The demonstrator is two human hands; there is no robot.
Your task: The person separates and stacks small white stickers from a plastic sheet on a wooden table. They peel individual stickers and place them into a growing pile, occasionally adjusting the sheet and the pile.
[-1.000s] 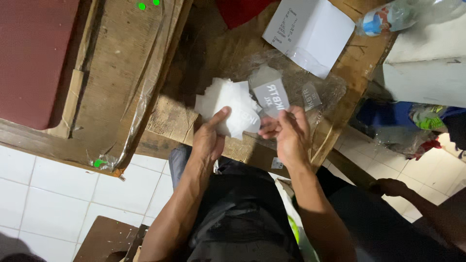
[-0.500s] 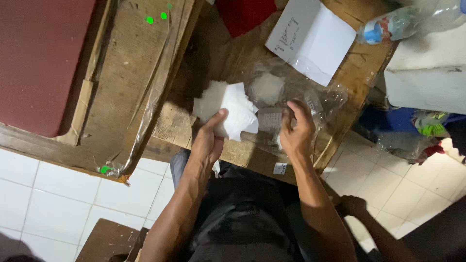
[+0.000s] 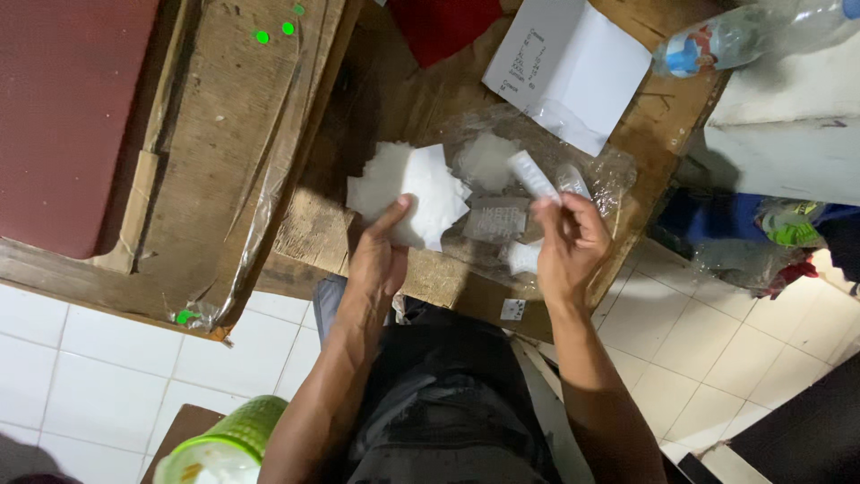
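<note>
From where I watch, the likeliest slip is at my right hand (image 3: 566,246): its fingertips pinch the near end of a small white tube (image 3: 532,174), and most of the tube sticks out unsupported toward the upper middle of the frame, so I judge a slight loosening would drop it onto the crinkled clear plastic bag (image 3: 598,172) beneath, where it could roll among the other small pieces. My left hand (image 3: 381,260) lies mostly flat, thumb stretched up and pressing on a loose stack of white sheets (image 3: 414,184) at the frame's centre. The stack is fanned and uneven, so a sideways nudge could scatter it across the wooden table (image 3: 224,134).

The tube is short, pale and cylindrical, tilted with its far end up-left. The sheets look thin, soft-edged and bright white, overlapping irregularly. Just right of them lies a grey printed label (image 3: 494,220), and a folded white paper (image 3: 573,67) sits near the top edge.
</note>
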